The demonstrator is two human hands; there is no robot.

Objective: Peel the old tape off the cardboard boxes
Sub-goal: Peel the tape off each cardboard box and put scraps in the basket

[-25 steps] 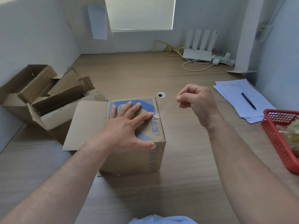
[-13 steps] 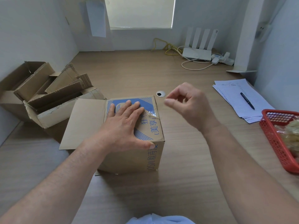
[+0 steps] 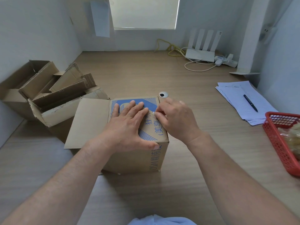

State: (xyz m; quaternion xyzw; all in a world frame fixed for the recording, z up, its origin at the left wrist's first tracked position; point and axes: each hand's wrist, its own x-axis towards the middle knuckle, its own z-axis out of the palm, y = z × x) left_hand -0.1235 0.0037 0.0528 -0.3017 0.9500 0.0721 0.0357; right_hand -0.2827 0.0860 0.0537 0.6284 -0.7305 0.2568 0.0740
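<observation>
Two bare hands work a brown cardboard box with blue print [image 3: 134, 159] on the wooden counter [image 3: 203, 159]: the left hand [image 3: 128, 125] lies flat, fingers spread, steadying the top flap [image 3: 146, 135], while the right hand [image 3: 177, 120] closes its grip in a pinch on a scrap of clear old tape [image 3: 152, 113] at the flap's right edge.

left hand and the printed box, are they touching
Touching. The head view shows the left hand lying flat on top of the printed box, fingers across its blue print, thumb at the front edge.
</observation>
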